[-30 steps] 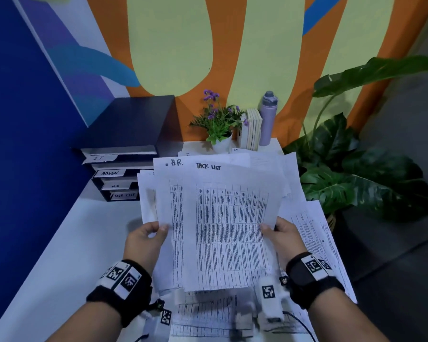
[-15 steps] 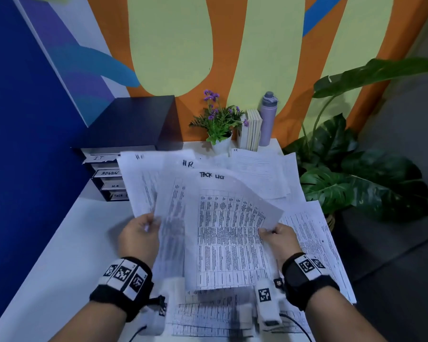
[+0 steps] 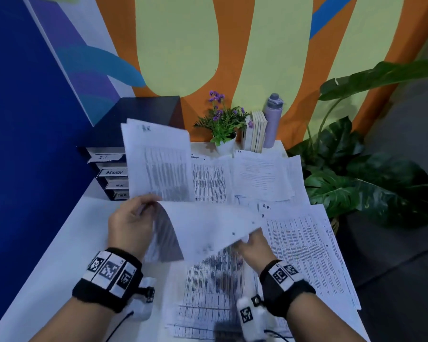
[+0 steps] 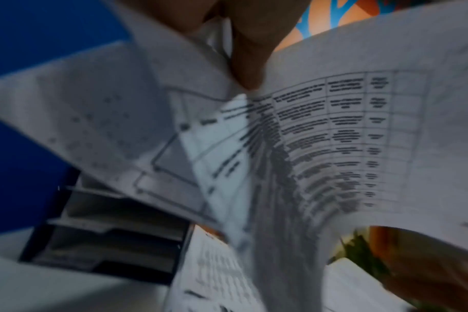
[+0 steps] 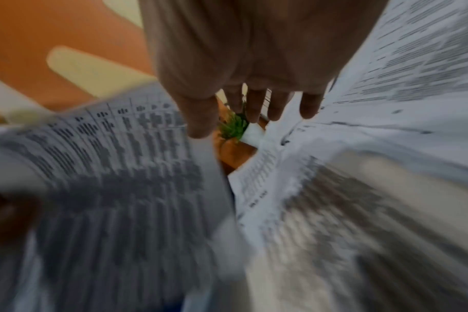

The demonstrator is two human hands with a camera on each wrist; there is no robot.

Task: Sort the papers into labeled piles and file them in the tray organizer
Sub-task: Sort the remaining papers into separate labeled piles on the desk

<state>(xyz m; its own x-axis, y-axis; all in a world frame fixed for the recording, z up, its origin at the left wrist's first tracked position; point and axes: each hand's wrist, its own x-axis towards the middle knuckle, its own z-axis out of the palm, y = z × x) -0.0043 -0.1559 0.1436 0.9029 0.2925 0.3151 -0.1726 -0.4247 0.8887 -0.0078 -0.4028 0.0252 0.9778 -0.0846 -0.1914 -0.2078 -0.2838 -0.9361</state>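
My left hand point(image 3: 131, 224) pinches the bottom edge of the H.R. sheets point(image 3: 158, 164), thumb in front, holding them upright just in front of the tray organizer point(image 3: 109, 174). My right hand point(image 3: 253, 245) has the far corner of one loose sheet point(image 3: 208, 230) that arcs face down between both hands. Right-wrist view shows my fingers mostly extended with the thumb point(image 5: 200, 118) on the edge, so that grip is light; heavy blur, can't tell if it's a real pinch.

Risks:
- The loose sheet slips from the right hand while flipping and lands on the wrong pile. The piles to the right of the organizer, ADMIN point(image 3: 209, 183), IT point(image 3: 260, 176) and a second H.R. pile point(image 3: 302, 248), overlap at their edges, so a stray sheet blends in.
- The upright sheets are held by one edge only. They could fan out or buckle and fall.
- They hide the right ends of the organizer labels, so a misfile is possible.
- A sweeping sheet could clip the flower pot point(image 3: 226, 144), right of the organizer.
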